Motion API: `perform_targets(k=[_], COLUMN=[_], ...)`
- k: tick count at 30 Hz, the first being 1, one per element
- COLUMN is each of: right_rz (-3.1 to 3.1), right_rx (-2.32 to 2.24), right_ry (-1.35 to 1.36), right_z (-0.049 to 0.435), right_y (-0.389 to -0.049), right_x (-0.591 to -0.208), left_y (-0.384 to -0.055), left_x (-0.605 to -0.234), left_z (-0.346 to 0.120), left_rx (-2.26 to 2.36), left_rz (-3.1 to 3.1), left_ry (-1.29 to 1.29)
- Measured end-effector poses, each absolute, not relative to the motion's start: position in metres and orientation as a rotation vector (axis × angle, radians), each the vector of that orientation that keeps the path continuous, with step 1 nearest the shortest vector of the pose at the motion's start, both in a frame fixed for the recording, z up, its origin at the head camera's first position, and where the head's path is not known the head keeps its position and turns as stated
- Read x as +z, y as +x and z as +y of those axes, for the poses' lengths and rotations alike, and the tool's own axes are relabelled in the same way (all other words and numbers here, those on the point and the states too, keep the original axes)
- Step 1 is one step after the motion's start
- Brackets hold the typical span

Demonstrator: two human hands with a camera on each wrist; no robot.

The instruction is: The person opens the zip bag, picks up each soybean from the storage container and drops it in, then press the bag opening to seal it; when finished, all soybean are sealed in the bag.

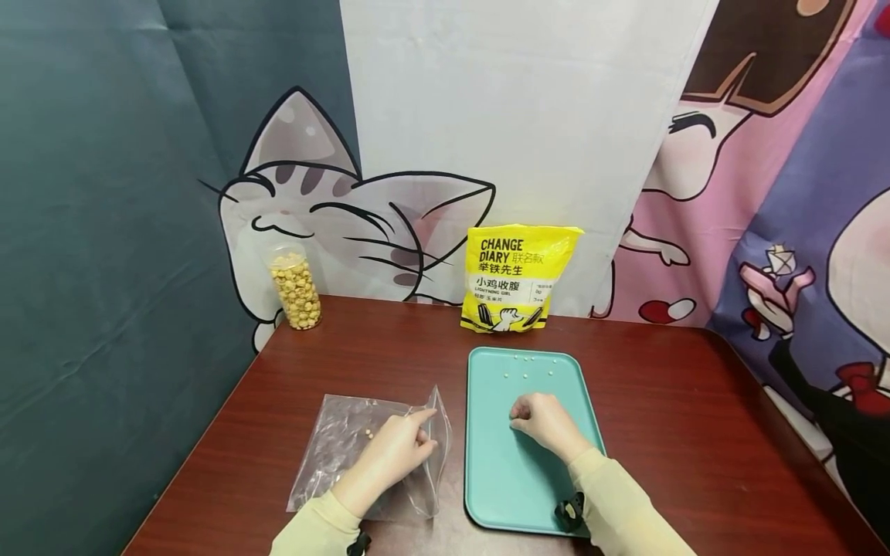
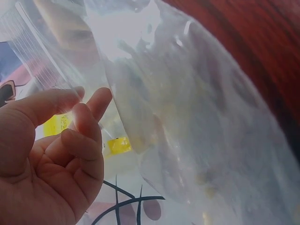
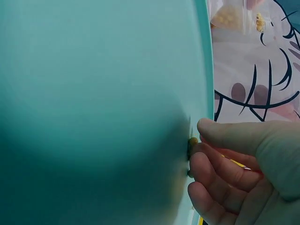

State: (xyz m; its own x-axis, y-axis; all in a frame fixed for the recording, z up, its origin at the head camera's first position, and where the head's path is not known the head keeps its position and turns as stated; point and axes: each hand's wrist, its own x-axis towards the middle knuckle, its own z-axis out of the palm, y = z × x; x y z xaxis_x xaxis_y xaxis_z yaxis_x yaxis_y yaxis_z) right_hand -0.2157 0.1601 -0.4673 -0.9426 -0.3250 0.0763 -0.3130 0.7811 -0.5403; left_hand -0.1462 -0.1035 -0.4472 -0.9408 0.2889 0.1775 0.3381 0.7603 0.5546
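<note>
My left hand (image 1: 392,452) holds the mouth of a clear zip bag (image 1: 334,432) lying on the table. In the left wrist view, the bag's film (image 2: 164,108) passes by its thumb and fingertips. A few small pale beans (image 1: 369,434) show inside the bag. Over the turquoise tray (image 1: 497,471), my right hand (image 1: 545,423) has its fingers curled down. Its thumb and index fingertip pinch a small yellowish bean (image 3: 193,140) close to the tray surface. Farther up the tray lie several more pale beans (image 1: 525,376).
Behind the tray stands a yellow snack pouch (image 1: 518,278). A clear jar of pale yellow puffed pieces (image 1: 297,293) stands at the table's back left corner. Printed cloth (image 1: 528,116) hangs along the back of the brown table (image 1: 667,432).
</note>
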Motion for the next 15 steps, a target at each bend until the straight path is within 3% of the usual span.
perform_targets(k=[15], right_rz=[2.962], right_rx=[-0.834], right_ry=[-0.496], right_z=[0.1625], right_y=[-0.2175], right_x=[-0.4734], left_y=[-0.1488], left_x=[-0.4492], left_z=[-0.1036], left_rx=[-0.915], left_rz=[-2.854], left_ry=[-0.539])
